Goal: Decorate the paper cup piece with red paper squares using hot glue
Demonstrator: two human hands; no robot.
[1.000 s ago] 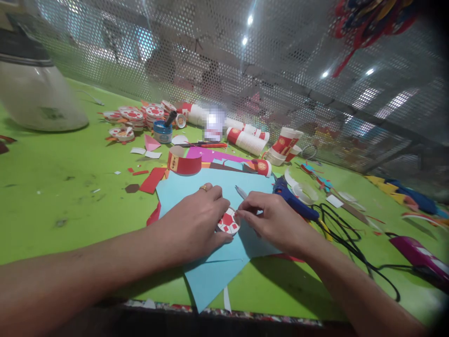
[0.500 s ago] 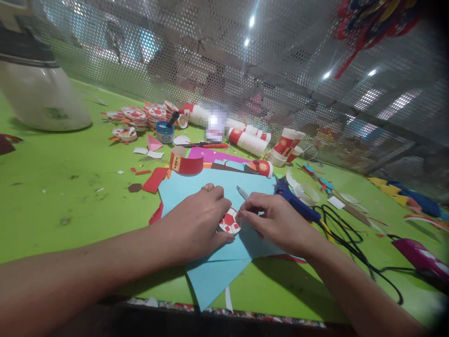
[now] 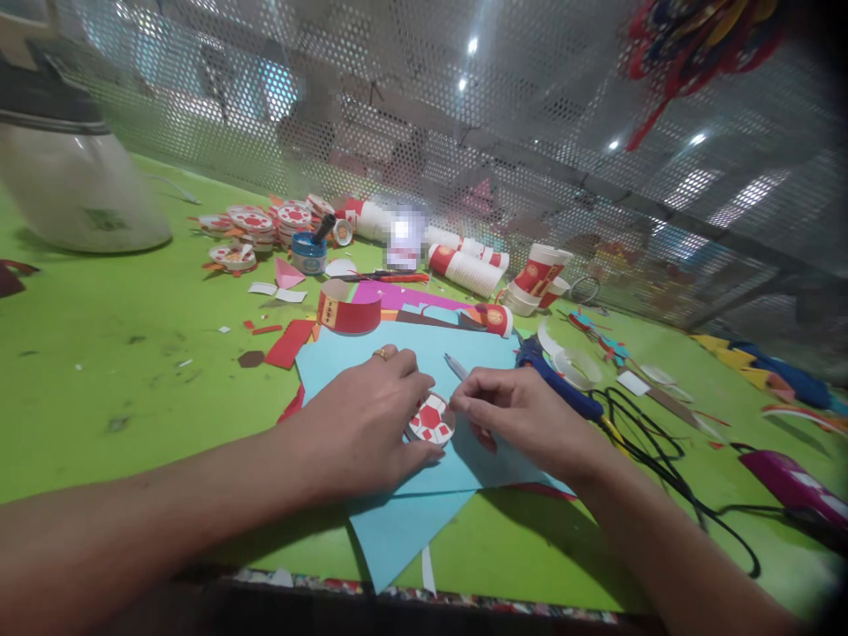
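My left hand curls around a small round paper disc, keeping it against the light blue paper. Red and white geometric shapes cover its face, and a shallow rim shows at its side. At the disc's right edge, my right hand has its thumb and forefinger pinched together; anything between them is too small to make out. A grey pen points away from under or behind the right fingers. Whether those fingers grip it, I cannot tell.
Beyond the paper are a red paper-cup ring, scissors, a blue jar and stacked paper cups. Decorated discs are piled at back left. On the right lie a blue glue gun and its black cable.
The whole view has shifted slightly. My left hand has slid back a little at the disc, so more of its patterned face shows. The right hand stays pinched beside it.
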